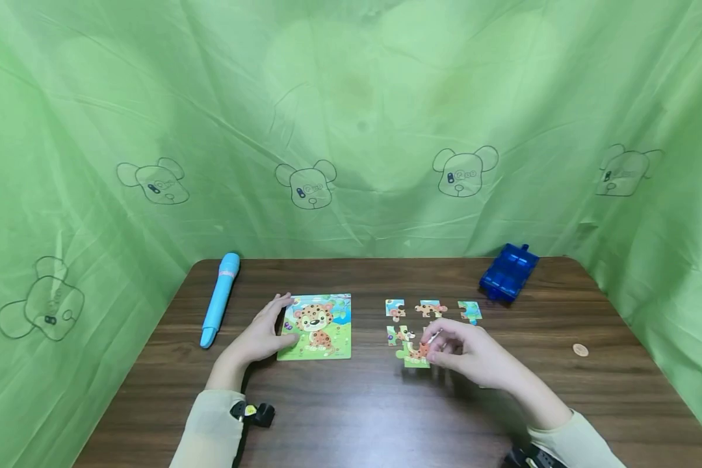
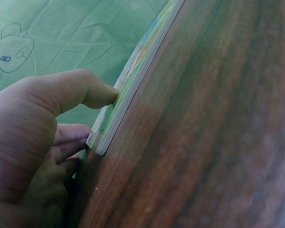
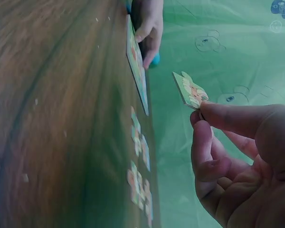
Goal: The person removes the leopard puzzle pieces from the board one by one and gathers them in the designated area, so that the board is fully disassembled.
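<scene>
1. While the left hand [image 1: 261, 337] steadies the puzzle board [image 1: 317, 327] at its left edge, thumb tip pressed on the board's face and fingers lying against its side in the left wrist view, the right hand [image 1: 465, 351] works among the loose pieces.
2. Right hand: thumb and forefinger pinched on one puzzle piece [image 3: 190, 90]. The right wrist view shows that piece lifted clear of the table [image 1: 351, 409], held by one corner, printed face outward.
3. Loose pieces [image 1: 429, 309] lie face up just right of the board, in a rough cluster; the held piece is over their near edge.
4. Step in hand, by my reading: a piece picked up, not yet carried to the board.
5. Next move calls for carrying it left over the board, turning it to match the leopard picture, and lowering it flat; the left hand should keep the board from sliding.
6. Also present: blue pen [image 1: 220, 299] far left, blue box [image 1: 508, 272] at the back right, small coin-like disc [image 1: 580, 350] right.
</scene>
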Demonstrator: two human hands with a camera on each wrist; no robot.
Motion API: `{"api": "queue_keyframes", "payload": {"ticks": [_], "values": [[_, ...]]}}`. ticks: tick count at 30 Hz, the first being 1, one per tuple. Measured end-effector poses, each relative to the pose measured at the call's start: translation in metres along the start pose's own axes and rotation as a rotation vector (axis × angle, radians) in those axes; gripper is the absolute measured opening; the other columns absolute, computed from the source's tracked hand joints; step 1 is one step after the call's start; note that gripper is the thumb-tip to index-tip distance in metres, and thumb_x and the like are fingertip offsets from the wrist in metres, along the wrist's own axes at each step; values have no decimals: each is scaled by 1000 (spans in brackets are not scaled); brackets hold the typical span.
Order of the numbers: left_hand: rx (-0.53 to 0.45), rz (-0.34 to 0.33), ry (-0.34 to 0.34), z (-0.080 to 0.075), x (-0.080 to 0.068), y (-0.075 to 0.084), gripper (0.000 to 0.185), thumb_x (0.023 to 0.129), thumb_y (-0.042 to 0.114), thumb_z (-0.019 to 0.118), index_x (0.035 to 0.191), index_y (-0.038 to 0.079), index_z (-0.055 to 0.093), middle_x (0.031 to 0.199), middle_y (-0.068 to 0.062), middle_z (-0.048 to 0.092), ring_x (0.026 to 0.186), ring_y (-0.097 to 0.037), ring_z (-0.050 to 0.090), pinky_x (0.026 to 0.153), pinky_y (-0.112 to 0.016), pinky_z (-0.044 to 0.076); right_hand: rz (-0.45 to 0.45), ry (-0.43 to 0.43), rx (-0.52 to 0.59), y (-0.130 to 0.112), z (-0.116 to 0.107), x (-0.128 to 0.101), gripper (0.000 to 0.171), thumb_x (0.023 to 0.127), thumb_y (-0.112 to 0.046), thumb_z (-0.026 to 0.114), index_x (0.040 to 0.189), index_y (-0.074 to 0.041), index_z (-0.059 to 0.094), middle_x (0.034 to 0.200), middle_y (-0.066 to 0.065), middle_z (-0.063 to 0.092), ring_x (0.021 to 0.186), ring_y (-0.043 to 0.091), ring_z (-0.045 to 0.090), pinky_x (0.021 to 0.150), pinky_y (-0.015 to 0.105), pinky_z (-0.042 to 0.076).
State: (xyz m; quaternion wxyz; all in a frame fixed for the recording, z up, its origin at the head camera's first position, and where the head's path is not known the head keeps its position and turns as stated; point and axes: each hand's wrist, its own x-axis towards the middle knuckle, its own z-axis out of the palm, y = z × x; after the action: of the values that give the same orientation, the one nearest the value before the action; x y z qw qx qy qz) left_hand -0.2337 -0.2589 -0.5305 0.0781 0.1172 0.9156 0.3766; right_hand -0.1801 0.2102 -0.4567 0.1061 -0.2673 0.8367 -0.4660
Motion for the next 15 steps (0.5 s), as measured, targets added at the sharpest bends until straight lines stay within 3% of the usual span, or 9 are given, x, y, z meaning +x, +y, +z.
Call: {"api": "queue_keyframes", "payload": {"ticks": [4,10,15], "values": [[-8,3,0,0,1,0,88,96,30,82,169,8,37,181,-15,23,168,-42,6,127,-76,15,5,-13,-2,5,-11,-6,18,100,-16,81,115,-21,72,97,-5,75,87,14,71,72,30,58],[-14,6,-5,0,0,0,86,97,29,82,168,8,38,181,-16,23,168,-42,6,127,-76,15,17,-135,54,19,-21,-10,13,101,-9,77,112,-13,70,96,2,76,84,18,72,70,30,60],[-7,3,-4,-1,-1,2,85,97,28,82,167,7,40,180,-16,23,168,-42,6,127,-77,15,22,-173,17,26,-24,-11,14,99,-5,79,106,-11,69,91,0,74,81,13,69,68,28,58]]}}
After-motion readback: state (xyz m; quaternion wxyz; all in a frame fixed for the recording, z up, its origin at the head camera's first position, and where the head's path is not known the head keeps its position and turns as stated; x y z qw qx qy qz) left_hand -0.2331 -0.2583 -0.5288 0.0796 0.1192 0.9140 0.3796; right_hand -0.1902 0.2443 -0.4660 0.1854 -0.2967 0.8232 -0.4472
